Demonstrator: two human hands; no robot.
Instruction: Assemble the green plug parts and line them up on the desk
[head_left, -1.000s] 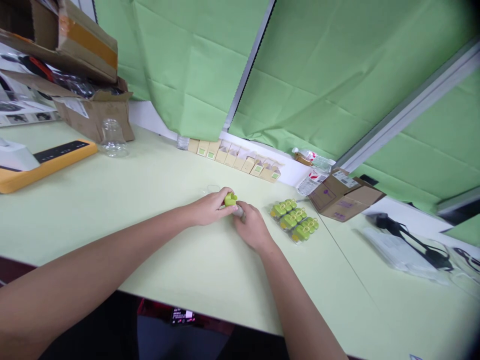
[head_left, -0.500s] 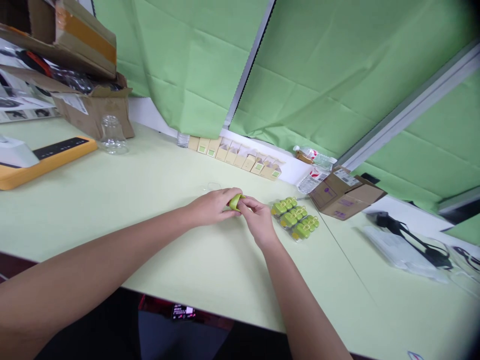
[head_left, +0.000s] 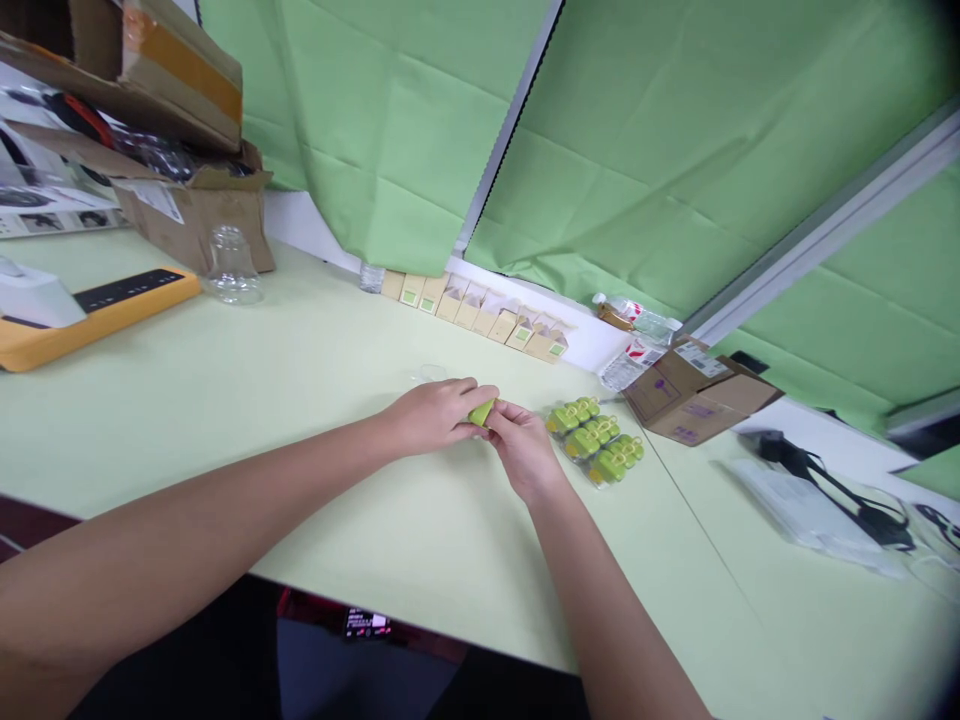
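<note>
My left hand is closed around a small, curved, lime-green plastic piece, fingers over its top and thumb underneath. My right hand meets it from the other side, thumb and fingertips pinched narrow against the piece's edge; I can't tell whether those fingertips hide anything else. Both hands are close together, with the piece between them, over the pale green, smooth worktop. Just to the right of my right hand lies a cluster of lime-green plastic pieces with thin yellowish loops, set in rows. Just beyond my left hand is a small, clear, flat-looking item, too faint to make out. Farther beyond both hands runs a row of small cream cardboard boxes, some with green square labels.
</note>
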